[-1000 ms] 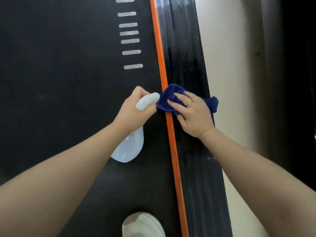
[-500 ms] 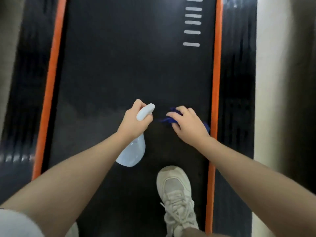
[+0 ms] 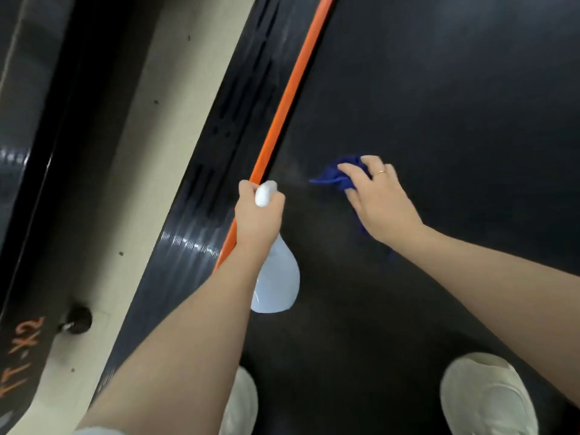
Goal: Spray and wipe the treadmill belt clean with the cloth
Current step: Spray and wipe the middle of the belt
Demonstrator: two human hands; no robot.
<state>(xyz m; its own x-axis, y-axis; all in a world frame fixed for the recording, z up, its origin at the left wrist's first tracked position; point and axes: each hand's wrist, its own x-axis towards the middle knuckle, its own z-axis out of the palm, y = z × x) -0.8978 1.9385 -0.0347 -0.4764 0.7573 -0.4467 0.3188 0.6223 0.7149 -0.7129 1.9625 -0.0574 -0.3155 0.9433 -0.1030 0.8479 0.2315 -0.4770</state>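
Note:
The black treadmill belt (image 3: 455, 89) fills the right and centre of the head view. My left hand (image 3: 255, 215) grips a pale blue spray bottle (image 3: 276, 284) by its neck, white nozzle up, over the belt's left edge beside the orange strip (image 3: 282, 105). A faint mist hangs between the nozzle and the cloth. My right hand (image 3: 381, 202) presses a dark blue cloth (image 3: 332, 177) flat onto the belt, fingers spread over it. Most of the cloth lies hidden beneath the hand.
A ribbed black side rail (image 3: 201, 189) runs left of the orange strip, then beige floor (image 3: 125, 152) and another dark machine with orange lettering (image 3: 18, 350) at the far left. Two white shoes (image 3: 486, 397) (image 3: 241, 403) stand on the belt at the bottom.
The view has swung from the belt's right side to its left edge. Both hands moved left across the belt, the cloth sliding with the right hand, and spray mist is now visible.

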